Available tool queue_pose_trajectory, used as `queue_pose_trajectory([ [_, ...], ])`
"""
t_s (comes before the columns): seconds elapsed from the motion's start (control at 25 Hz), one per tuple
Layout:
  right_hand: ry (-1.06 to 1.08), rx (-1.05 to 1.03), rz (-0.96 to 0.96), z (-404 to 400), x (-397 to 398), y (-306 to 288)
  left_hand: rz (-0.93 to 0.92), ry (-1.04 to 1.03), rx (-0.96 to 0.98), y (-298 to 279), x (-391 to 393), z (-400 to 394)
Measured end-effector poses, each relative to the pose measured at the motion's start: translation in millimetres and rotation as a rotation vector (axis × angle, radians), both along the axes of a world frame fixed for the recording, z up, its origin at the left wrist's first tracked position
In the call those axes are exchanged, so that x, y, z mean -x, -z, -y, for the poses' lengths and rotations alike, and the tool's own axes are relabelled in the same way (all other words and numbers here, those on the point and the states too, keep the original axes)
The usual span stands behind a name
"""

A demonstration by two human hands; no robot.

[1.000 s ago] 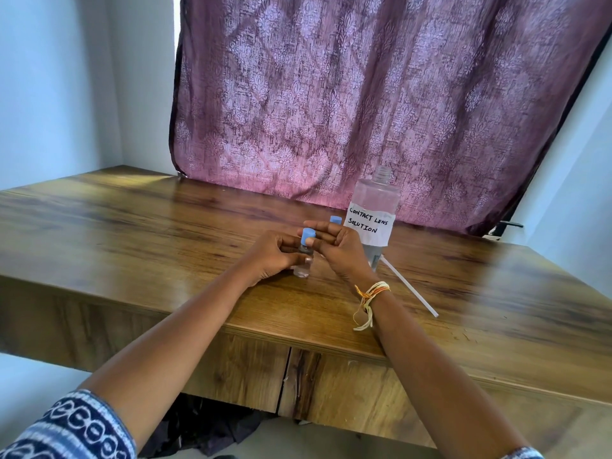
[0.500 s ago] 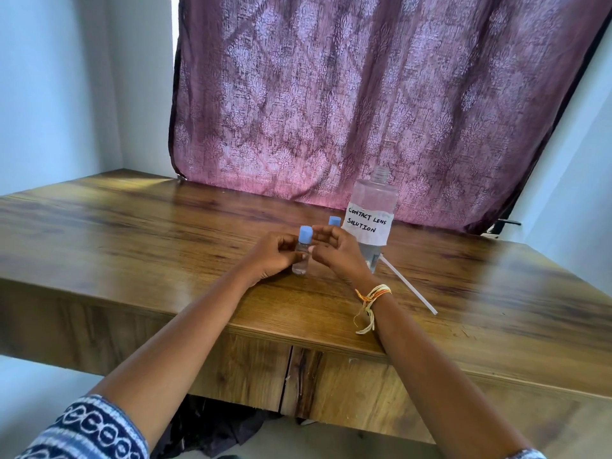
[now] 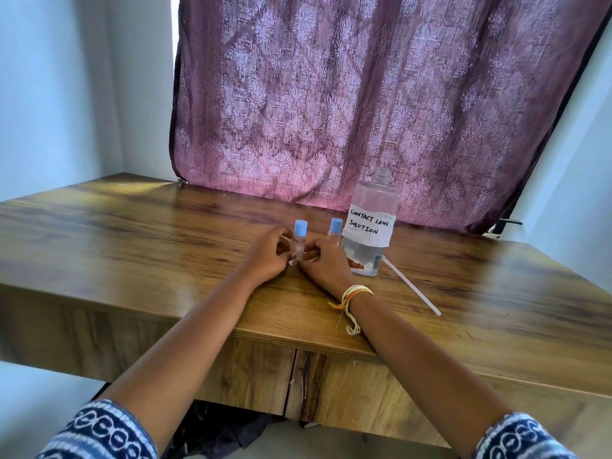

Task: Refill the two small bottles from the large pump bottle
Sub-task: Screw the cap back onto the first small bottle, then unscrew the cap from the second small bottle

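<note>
Blue caps sit on both small bottles, which stand upright on the table [image 3: 139, 246]. My left hand [image 3: 265, 256] and my right hand [image 3: 326, 263] meet around the near bottle [image 3: 298, 246], fingers curled in against its clear body from either side, so both hands grasp it low down while its cap [image 3: 300, 228] stands free above my fingertips. Its base seems to rest on the wood, though my fingers hide the very bottom. The far bottle [image 3: 335, 230] stands just right of the first and a little farther off, its lower part hidden behind my right hand; nothing grips it. Right of that, close by, stands the large bottle [image 3: 371, 226], clear, upright, with its threaded neck open and no pump on it. A white paper label [image 3: 369, 225] wrapped round it reads "CONTACT LENS SOLUTION" in handwriting, and liquid shows in the lower part. A thin white tube [image 3: 412, 286] lies flat on the table, running from the large bottle's base toward the near right. A yellow and orange thread band [image 3: 356, 293] is tied round my right wrist, its loose ends hanging over the table's near edge. Behind the table hangs a purple patterned curtain [image 3: 364, 94] between pale walls, and blue and white patterned sleeves [image 3: 99, 435] show at the bottom.
</note>
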State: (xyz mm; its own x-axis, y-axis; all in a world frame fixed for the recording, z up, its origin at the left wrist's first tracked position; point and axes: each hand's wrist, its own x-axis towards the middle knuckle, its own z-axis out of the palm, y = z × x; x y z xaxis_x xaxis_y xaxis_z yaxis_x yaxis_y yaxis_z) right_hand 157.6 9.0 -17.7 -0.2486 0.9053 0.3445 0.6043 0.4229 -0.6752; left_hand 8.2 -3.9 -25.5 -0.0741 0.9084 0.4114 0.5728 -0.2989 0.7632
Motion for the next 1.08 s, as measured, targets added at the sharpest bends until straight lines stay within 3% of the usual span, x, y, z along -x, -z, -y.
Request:
queue_pose_trajectory([
  [0.32, 0.051, 0.026, 0.021, -2.3, 6.9, 1.2, -0.074, -0.091, 0.03, 1.2, 1.6, 2.5],
  [0.48, 0.098, 0.036, -0.01, 12.1, -12.1, -2.7, -0.065, -0.258, -0.3, 0.2, 1.4, 9.7],
  [0.56, 0.177, -0.032, 0.002, 21.1, -28.9, -5.8, -0.073, -0.198, -0.414, -6.2, -7.5, 17.7],
  [0.8, 0.457, -0.134, 0.157, 16.0, -73.3, -9.1, -0.212, 0.054, -0.201, -7.8, -59.9, 22.4],
  [0.96, 0.507, -0.113, 0.077, 10.4, -77.0, -8.0, -0.228, 0.046, 0.003, -2.5, -76.8, -1.4],
  [1.08, 0.511, -0.112, 0.037, 5.1, -79.7, -6.3, -0.178, -0.02, 0.045, -6.2, -90.1, -16.0],
])
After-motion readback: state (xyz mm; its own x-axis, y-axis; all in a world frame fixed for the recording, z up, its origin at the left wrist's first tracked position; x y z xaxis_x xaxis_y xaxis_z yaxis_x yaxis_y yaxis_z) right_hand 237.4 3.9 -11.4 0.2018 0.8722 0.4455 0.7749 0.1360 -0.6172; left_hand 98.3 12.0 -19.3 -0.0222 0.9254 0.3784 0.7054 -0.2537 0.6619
